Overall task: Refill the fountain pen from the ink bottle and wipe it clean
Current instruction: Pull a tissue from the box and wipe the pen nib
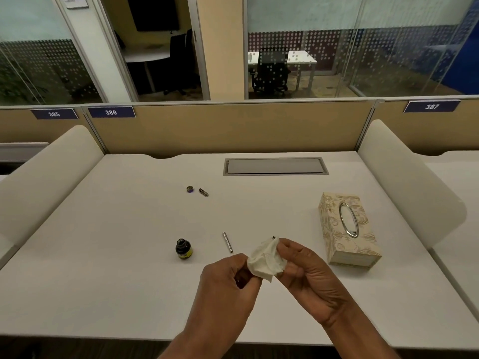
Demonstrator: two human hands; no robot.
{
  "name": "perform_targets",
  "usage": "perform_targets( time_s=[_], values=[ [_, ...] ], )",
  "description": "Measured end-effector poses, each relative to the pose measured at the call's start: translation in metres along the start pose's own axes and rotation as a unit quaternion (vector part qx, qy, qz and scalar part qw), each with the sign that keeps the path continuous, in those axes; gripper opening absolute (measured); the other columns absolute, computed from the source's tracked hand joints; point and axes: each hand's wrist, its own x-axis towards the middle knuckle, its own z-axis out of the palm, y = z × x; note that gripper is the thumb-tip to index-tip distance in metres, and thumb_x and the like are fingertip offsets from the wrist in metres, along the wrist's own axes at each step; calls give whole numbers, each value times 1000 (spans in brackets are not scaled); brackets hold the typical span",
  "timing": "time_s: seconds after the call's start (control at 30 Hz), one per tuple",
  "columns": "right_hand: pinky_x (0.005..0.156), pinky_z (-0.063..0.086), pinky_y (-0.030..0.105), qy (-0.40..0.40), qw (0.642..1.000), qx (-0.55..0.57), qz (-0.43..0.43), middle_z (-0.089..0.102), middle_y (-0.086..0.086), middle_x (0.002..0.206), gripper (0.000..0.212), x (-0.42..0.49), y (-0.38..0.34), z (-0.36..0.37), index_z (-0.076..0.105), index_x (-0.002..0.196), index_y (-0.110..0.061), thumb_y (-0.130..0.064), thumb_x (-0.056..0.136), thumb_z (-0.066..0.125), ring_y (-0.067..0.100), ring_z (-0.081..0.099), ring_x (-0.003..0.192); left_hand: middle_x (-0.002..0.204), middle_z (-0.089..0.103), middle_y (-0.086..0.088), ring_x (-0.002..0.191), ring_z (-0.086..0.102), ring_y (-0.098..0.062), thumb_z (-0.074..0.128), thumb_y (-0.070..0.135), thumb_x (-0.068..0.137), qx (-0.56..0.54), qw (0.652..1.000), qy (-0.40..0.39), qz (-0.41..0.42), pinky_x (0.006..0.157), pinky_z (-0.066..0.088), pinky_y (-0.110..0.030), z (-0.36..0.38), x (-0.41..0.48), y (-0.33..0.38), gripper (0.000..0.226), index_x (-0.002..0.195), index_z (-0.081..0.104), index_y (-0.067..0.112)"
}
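Observation:
A crumpled white tissue [265, 259] is wrapped around a pen part between my two hands; only a dark tip [273, 237] pokes out at its top. My right hand [305, 270] pinches the tissue from the right. My left hand [230, 278] grips the lower end, where something dark shows between its fingers. The open ink bottle [183, 249] stands upright to the left of my hands. A silver pen barrel [227, 242] lies on the desk between the bottle and the tissue. Farther back lie the bottle cap [190, 189] and a small pen piece [204, 192].
A patterned tissue box [347, 229] lies on the white desk [103, 229] to the right of my hands. A grey cable hatch [276, 166] is set into the desk's back. Curved white dividers [404, 174] flank both sides, with a tan partition behind.

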Motion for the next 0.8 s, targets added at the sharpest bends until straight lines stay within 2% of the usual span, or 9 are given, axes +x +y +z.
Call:
perform_targets(
  time_s=[0.1,0.23,0.37,0.5,0.57,0.67,0.73,0.8],
  values=[
    [83,60,31,15,998,-54,-26,75,16,106,26,-1,0,0,77,99,0,-11,76,78,25,73,100,61,63,9,59,57,-13,75,28,88,32,999,0,26,58,51,-25,0,-1,0,17,72,69,26],
    [76,60,27,38,993,-97,-62,76,12,98,23,-5,-1,3,80,91,-5,-15,70,75,20,74,92,66,65,5,67,61,-19,73,24,89,45,998,-13,34,63,52,-30,0,-2,-1,12,77,72,24],
    [77,60,27,52,988,-121,-84,75,11,95,21,-7,0,2,79,89,-4,-14,70,75,20,73,92,68,65,2,69,60,-21,72,24,90,46,998,-34,22,64,52,-35,-1,-2,2,12,79,71,23],
    [76,60,27,52,990,-103,-81,74,10,94,14,-9,-1,2,79,86,-5,-5,80,67,19,71,89,72,70,1,71,66,-23,68,26,90,20,997,-67,-35,68,59,-37,-2,-1,7,11,82,73,30],
    [76,60,28,51,990,-100,-82,74,10,93,15,-10,-1,2,79,85,-6,-4,81,65,19,71,89,73,74,4,70,70,-18,68,21,93,6,994,-84,-72,67,61,-30,-3,1,8,17,81,76,32],
    [74,59,26,47,990,-100,-85,74,9,93,15,-12,-1,1,79,85,-7,-5,82,65,18,71,87,65,74,7,58,68,-4,67,13,95,-41,985,-110,-129,56,51,-13,-4,3,13,23,81,79,27],
    [71,58,25,43,991,-96,-84,74,9,92,15,-12,0,0,79,85,-7,-5,82,65,17,71,85,65,75,2,59,68,-7,67,11,95,-76,978,-122,-154,57,54,-18,-7,5,16,22,81,81,21],
    [70,58,25,38,993,-83,-77,74,9,91,13,-12,0,-1,79,85,-6,-7,80,68,16,72,83,69,77,-3,61,70,-12,70,14,94,-102,970,-135,-173,66,61,-31,-10,6,16,18,82,82,19]
  ],
)
